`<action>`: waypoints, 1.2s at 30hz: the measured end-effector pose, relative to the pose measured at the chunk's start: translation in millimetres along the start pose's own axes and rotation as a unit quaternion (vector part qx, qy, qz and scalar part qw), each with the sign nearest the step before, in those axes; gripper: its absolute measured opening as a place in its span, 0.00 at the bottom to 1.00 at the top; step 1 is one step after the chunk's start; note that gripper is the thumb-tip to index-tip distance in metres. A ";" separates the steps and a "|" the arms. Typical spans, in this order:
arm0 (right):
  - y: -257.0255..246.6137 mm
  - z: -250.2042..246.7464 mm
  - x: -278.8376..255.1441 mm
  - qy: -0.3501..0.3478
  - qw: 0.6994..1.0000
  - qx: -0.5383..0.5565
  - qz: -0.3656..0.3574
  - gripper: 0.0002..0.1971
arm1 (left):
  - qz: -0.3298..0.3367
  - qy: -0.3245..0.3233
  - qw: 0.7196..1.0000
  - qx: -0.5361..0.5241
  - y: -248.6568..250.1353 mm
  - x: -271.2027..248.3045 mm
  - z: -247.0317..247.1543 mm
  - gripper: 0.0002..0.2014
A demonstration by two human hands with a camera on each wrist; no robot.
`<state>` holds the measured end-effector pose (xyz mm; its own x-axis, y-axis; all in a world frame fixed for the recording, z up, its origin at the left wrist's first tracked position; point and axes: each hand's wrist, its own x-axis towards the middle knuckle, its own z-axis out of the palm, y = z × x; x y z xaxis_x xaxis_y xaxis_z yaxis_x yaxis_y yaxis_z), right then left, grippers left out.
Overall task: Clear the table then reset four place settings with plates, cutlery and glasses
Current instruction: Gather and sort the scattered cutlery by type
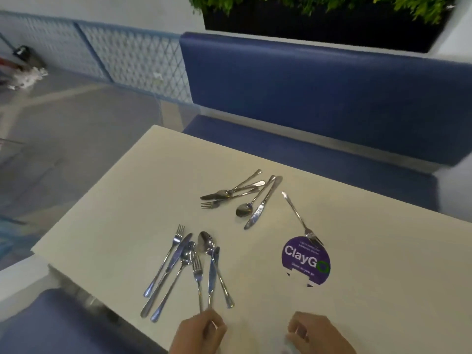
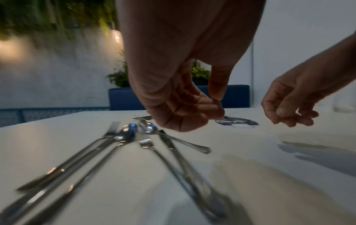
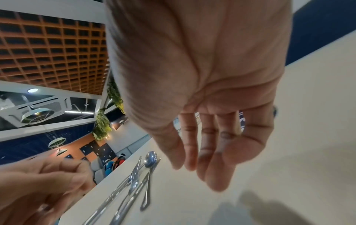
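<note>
Several forks, knives and spoons lie loose on the white table (image 1: 127, 213). A near cluster (image 1: 176, 259) fans out by the front edge, its spoons (image 2: 129, 132) just ahead of my left hand. A far cluster (image 1: 244, 209) lies mid-table, and a lone fork (image 1: 301, 221) rests with its tines on the purple sticker (image 1: 305, 259). My left hand (image 1: 204, 328) hovers at the handle ends of a fork and knife. Its fingers (image 2: 192, 115) are curled with the thumb touching them, and nothing shows in them. My right hand (image 1: 314, 333) hangs over bare table with relaxed fingers (image 3: 202, 170), holding nothing.
A blue padded bench (image 1: 332, 98) runs along the table's far side, with a dark planter of greenery (image 1: 319, 21) above it. Grey floor lies to the left past the table corner, and a blue seat (image 1: 51, 323) sits at the near left.
</note>
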<state>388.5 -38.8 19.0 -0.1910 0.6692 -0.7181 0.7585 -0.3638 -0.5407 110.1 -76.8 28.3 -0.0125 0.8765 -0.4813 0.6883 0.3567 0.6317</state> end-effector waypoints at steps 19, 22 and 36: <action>-192.1 -24.4 215.4 0.198 0.941 -0.271 0.035 0.27 | -0.030 0.039 0.999 -0.020 -128.0 63.5 -145.7 0.06; -186.8 -7.2 206.9 0.212 0.945 -0.248 0.011 0.22 | -0.042 0.026 0.998 0.032 -120.1 69.3 -129.8 0.07; -163.0 35.7 146.6 0.179 0.943 -0.270 -0.078 0.15 | 0.043 0.025 0.991 0.121 -54.2 168.4 -99.7 0.14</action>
<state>214.6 95.5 -13.7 -0.1772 0.8987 -0.4013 0.9638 0.0759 -0.2555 -1.7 83.7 -26.4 0.0209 0.9175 -0.3973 0.8422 0.1980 0.5016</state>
